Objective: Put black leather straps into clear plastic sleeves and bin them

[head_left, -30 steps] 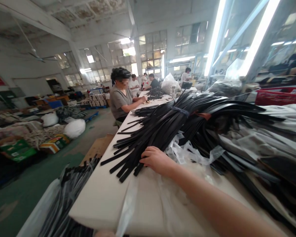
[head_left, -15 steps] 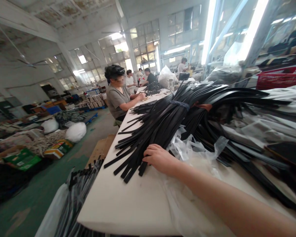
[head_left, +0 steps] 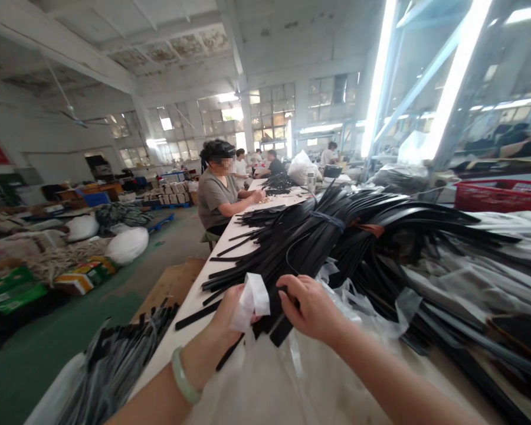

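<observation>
A big bundle of long black strips (head_left: 307,245), tied with a dark cord (head_left: 330,220), lies across the white table (head_left: 194,307) with its loose ends towards me. My right hand (head_left: 312,310) is closed around black strips at these near ends, and one flat end (head_left: 282,332) sticks out below the fingers. Just to its left, my left hand (head_left: 225,321) grips a folded white strip (head_left: 257,294), thin like film or cloth. That strip hides most of the left fingers. A pale green bangle (head_left: 184,376) circles my left wrist.
Crumpled clear plastic (head_left: 358,301) lies right of my right hand. A co-worker (head_left: 216,195) sits at the table's left side. More strips (head_left: 115,366) stand beside the near left edge, by a cardboard sheet (head_left: 172,286). A red basket (head_left: 500,196) is at the right.
My left hand has come into view holding the white strip. My right hand stays at the black strips' ends, its fingers now curled around them. The camera view has tilted upward.
</observation>
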`<state>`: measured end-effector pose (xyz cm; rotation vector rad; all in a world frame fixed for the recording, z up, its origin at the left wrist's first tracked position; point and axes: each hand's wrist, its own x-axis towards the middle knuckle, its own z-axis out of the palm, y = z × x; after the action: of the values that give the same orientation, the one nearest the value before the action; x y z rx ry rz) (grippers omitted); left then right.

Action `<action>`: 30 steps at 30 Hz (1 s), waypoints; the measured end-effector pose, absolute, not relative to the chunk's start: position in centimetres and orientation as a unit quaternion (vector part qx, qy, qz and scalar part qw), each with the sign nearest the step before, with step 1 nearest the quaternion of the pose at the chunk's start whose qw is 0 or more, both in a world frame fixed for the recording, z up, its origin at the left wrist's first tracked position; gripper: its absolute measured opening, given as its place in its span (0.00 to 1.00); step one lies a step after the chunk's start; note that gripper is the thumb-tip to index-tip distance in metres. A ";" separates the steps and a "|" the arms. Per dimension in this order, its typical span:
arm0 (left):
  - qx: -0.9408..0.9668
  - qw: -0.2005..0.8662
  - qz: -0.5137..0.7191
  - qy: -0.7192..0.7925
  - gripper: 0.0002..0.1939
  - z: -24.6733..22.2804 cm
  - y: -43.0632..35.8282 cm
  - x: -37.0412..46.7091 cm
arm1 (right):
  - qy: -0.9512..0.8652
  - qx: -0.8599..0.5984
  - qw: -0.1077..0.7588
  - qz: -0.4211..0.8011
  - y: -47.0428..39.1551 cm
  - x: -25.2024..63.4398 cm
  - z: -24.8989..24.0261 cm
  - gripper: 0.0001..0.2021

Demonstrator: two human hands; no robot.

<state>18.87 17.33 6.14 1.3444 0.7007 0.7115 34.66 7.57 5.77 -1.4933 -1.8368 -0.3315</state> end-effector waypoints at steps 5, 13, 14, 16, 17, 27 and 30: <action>0.519 0.721 0.327 0.321 0.16 5.1 17.2 20.2 | -0.718 -0.619 0.284 -0.142 8.2 34.5 5.2 0.29; 0.668 0.641 0.230 0.301 0.15 4.2 17.1 18.8 | -0.665 -0.596 0.422 -0.158 8.8 33.8 4.5 0.17; 0.672 0.639 0.223 0.299 0.15 4.2 17.3 18.7 | -0.642 -0.613 0.433 -0.156 8.8 33.8 4.6 0.19; 0.677 0.641 0.206 0.296 0.12 4.3 17.6 18.4 | -0.611 -0.635 0.451 -0.142 8.8 33.9 4.8 0.19; 0.682 0.640 0.200 0.292 0.10 4.4 17.8 18.3 | -0.599 -0.642 0.460 -0.132 8.8 33.9 4.9 0.19; 0.730 0.581 0.324 0.159 0.19 5.7 18.5 18.4 | -0.640 -0.631 0.436 -0.041 9.1 33.3 4.2 0.15; 0.723 0.552 0.377 0.175 0.13 6.0 18.1 18.6 | -0.681 -0.613 0.392 -0.090 9.0 32.8 4.1 0.16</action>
<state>18.64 18.09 5.99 1.7087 0.4147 0.8922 32.84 9.00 4.14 -1.5556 -1.7286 -0.2280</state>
